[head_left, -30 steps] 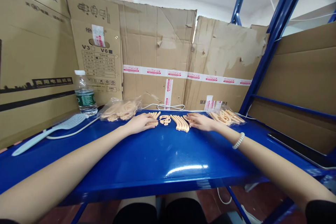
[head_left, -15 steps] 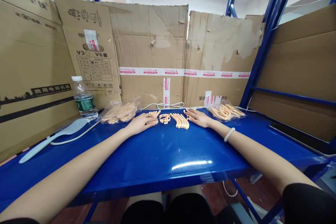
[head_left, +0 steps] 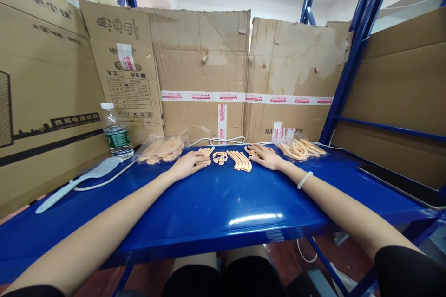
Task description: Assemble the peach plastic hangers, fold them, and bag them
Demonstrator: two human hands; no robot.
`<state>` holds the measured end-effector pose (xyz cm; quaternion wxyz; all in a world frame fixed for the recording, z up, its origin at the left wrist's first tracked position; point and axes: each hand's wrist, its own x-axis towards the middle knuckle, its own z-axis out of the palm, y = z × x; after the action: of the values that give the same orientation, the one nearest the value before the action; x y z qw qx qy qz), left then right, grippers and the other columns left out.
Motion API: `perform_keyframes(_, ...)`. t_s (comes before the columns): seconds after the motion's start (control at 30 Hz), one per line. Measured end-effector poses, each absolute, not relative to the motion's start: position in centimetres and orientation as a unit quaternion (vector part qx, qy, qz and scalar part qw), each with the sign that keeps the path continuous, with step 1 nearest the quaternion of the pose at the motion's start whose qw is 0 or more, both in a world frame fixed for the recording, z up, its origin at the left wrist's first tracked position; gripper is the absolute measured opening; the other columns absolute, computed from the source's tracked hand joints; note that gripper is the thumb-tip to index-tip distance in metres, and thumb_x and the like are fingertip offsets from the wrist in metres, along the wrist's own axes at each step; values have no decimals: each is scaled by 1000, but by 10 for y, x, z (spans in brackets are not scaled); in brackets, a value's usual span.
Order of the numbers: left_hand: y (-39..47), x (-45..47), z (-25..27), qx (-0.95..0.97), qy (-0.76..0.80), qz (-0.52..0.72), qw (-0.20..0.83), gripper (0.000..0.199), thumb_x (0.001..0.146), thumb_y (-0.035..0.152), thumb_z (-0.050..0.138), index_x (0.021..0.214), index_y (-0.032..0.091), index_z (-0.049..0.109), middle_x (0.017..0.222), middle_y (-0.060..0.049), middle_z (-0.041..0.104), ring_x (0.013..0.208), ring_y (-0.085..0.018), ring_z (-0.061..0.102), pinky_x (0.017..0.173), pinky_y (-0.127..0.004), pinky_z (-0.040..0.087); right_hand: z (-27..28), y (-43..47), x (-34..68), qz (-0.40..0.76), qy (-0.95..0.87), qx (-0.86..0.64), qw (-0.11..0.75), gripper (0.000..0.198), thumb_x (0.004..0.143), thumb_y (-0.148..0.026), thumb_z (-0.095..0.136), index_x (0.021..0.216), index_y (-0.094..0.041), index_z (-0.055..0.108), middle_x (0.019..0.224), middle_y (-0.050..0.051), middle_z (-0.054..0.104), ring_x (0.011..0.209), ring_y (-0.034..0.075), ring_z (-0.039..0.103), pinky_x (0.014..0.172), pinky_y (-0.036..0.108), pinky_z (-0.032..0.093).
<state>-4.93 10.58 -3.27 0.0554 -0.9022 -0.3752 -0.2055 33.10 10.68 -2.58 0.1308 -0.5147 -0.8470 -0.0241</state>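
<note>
Resting palm down toward the back of the blue desk (head_left: 216, 204), the two hands are well apart, with tan pieces between and under them. The left hand (head_left: 186, 165) lies at a bundle of straight sticks (head_left: 207, 151), fingers bent; the right hand (head_left: 266, 156) reaches over some curved bits (head_left: 248, 151), fingers stretched forward. Whether either one grips anything cannot be told. Between them sit a cluster of small loops (head_left: 219, 158) and, nearer the right hand, a row of curved strips (head_left: 240, 161) side by side. The step in hand looks like steadying or arranging the loose pieces; the next move would call for light fingertips, so the neat row is not knocked. The fingers hide parts of the outer groups, their undersides are out of sight, and the contents of the left bag (head_left: 163, 147) and right bag (head_left: 300, 148) blur behind crinkled plastic.
</note>
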Motion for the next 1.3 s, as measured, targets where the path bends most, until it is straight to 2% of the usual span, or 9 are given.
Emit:
perform_keyframes(0.23, 105, -49, -32, -903, -370, -213, 52, 43, 96, 52, 41, 121, 28, 66, 123, -6, 65, 113, -24, 58, 98, -37, 44, -27, 108, 331, -27, -844, -517, 137, 65, 94, -62, 28, 149, -27, 30, 155, 13, 30, 143, 30, 24, 111, 60, 20)
perform_keyframes(0.6, 103, -49, -31, -905, -362, -222, 40, 42, 96, 50, 43, 119, 25, 68, 124, -8, 65, 113, -25, 58, 99, -39, 43, -27, 107, 331, -43, -839, -526, 133, 64, 95, -61, 25, 149, -28, 29, 154, 14, 32, 141, 32, 28, 109, 63, 21)
perform_keyframes(0.97, 101, -53, -31, -909, -351, -221, 33, 42, 96, 49, 44, 121, 23, 66, 127, -10, 64, 118, -26, 56, 102, -42, 41, -25, 105, 335, -82, -839, -521, 131, 57, 97, -53, 27, 146, -25, 36, 148, 16, 39, 136, 33, 36, 108, 60, 24)
perform_keyframes(1.13, 101, -54, -30, -906, -350, -236, 20, 40, 91, 46, 52, 119, 20, 66, 125, -10, 66, 117, -27, 57, 103, -44, 41, -25, 105, 338, -85, -837, -524, 132, 56, 97, -53, 27, 143, -25, 41, 145, 16, 42, 132, 35, 40, 105, 62, 28)
perform_keyframes(1.3, 103, -60, -26, -898, -360, -253, -1, 48, 84, 43, 60, 125, 18, 60, 129, -12, 63, 120, -28, 56, 104, -45, 41, -24, 103, 339, -90, -829, -533, 140, 55, 96, -52, 28, 140, -23, 44, 142, 16, 46, 130, 36, 41, 104, 64, 27)
